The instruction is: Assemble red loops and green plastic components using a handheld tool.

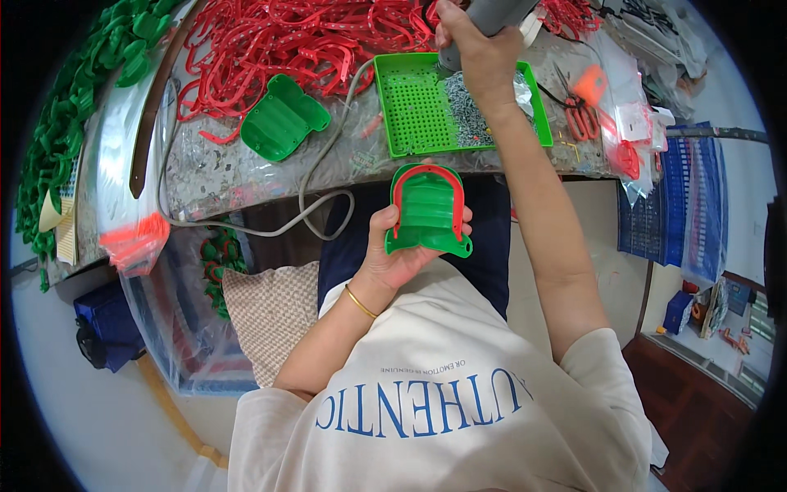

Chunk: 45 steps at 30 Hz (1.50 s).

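In front of my body, my left hand [395, 261] is closed on a curved green plastic shell [430, 215], thumb on its left edge and fingers around the far side. A red U-shaped strip [429, 170] lies along the inside rim of that shell. My right hand [479, 57] reaches far forward, wrapped round a grey cylindrical tool [502, 13] that looks like a power screwdriver. The tool's lower end is over a bright green tray [410, 98] with a perforated base. Small metal screws [466, 115] are heaped in the tray's right part.
Red strips [279, 41] are piled at the back, with another green shell [283, 119] before them. A grey cable [307, 176] loops over the bench edge. Scissors [582, 121] lie right of the tray. Green pieces [65, 123] are heaped far left; a woven cushion [270, 307] sits below.
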Tool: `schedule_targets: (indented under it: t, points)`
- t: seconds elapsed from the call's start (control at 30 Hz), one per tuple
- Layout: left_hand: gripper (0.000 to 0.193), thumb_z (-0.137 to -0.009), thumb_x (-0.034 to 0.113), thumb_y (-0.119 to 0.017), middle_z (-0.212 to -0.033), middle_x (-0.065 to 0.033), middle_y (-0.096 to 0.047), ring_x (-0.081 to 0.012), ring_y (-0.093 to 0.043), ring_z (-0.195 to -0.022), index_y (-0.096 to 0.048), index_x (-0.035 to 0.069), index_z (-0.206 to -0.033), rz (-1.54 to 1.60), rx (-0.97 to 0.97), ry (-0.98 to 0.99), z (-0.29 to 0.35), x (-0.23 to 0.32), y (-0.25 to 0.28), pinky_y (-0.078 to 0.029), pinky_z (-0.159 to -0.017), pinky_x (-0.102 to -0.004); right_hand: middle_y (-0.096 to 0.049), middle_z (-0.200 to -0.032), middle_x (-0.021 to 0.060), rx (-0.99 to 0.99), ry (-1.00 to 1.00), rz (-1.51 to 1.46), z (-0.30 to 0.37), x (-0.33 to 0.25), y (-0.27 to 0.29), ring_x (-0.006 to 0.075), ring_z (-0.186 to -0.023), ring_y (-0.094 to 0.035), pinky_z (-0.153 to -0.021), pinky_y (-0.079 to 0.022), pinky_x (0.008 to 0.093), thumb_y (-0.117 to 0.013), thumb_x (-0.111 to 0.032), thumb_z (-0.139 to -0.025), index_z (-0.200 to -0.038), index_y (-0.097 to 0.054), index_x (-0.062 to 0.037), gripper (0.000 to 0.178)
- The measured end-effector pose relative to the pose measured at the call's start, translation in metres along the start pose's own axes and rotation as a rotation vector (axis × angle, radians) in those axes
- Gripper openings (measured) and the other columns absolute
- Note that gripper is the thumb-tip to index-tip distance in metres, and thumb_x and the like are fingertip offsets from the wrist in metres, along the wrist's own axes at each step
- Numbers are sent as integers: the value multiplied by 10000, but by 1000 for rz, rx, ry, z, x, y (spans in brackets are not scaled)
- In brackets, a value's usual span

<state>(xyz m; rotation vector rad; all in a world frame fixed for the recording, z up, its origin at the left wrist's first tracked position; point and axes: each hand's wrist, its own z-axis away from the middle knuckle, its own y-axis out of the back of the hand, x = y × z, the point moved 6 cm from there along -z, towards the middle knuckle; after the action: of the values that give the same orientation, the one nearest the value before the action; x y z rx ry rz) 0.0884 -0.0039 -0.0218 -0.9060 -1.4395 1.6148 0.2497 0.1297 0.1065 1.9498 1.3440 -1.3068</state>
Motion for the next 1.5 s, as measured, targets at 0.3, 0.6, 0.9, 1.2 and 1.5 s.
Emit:
schedule_targets:
  t: [0.3, 0.6, 0.9, 1.2, 1.5]
  points:
    - [838, -713, 395, -730, -1260, -227, -534, -394, -575, -1102, -374, 189, -1443, -16, 18, -16, -2, 2, 2, -499, -951, -507, -573, -682, 0, 58, 48, 105, -2, 29, 13, 90, -538, -541, -485, -422, 260, -678, -110, -874, -897, -573, -62, 118]
    - [838, -722, 379, -725, -1242, -210, -542, -399, -579, -1098, -354, 180, -1446, -6, 17, -15, -2, 3, 6, -501, -945, -509, -578, -678, -1, 109, -127, 99, 5, 37, 12, 88, -533, -540, -485, -417, 261, -689, -125, -866, -877, -583, -55, 128]
    - [825, -743, 419, -701, -1243, -279, -554, -396, -597, -1102, -371, 112, -1434, -21, 3, -36, -3, 4, 6, -481, -981, -493, -568, -651, -10, 112, -142, 99, 6, 39, 12, 88, -522, -533, -484, -412, 266, -693, -125, -862, -881, -589, -60, 124]
    - [823, -721, 352, -740, -1265, -195, -513, -402, -548, -1121, -363, 180, -1433, 9, -5, -26, 1, 6, 5, -503, -945, -510, -585, -684, 6, 109, -38, 56, 6, 26, 8, 87, -538, -538, -493, -422, 273, -683, -123, -869, -894, -590, -51, 120]
    - [774, -800, 453, -649, -1262, -299, -539, -397, -582, -1120, -410, 0, -1381, -17, -43, -93, 4, 9, 9, -472, -987, -478, -576, -704, 13, 28, -45, -168, 34, -59, -5, 82, -556, -545, -519, -440, 243, -660, -92, -888, -972, -590, -25, 129]
